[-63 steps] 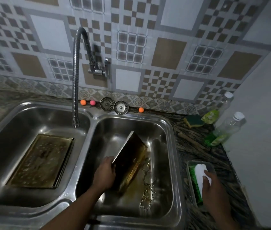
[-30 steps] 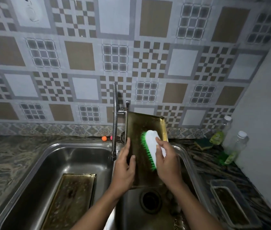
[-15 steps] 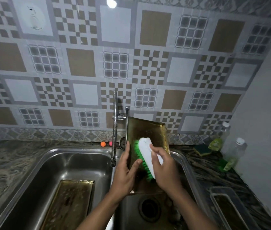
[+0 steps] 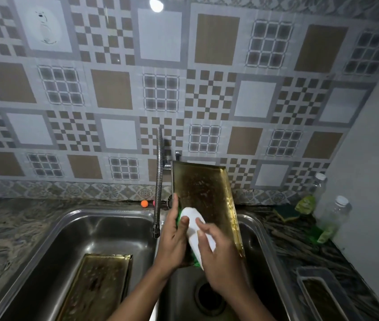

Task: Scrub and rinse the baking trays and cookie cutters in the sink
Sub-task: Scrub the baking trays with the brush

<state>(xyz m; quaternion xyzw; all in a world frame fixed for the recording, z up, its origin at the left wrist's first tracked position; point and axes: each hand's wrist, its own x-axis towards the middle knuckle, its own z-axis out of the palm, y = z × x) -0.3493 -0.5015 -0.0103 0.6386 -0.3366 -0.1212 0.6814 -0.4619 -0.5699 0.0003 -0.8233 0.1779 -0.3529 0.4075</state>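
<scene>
Since half a second ago, the white scrub brush (image 4: 195, 235) has slid down and left across the tilted baking tray (image 4: 203, 198), its green bristles now mostly hidden. The right hand (image 4: 221, 262) grips the brush, fingers curled over its back. The left hand (image 4: 172, 242) clasps the tray's left edge, thumb touching the brush. Below both hands lies the right sink basin (image 4: 258, 249); left of them a second baking tray (image 4: 95, 288) lies flat in the other basin. Soap bottles (image 4: 334, 218) stand well right on the worktop (image 4: 300, 249).
</scene>
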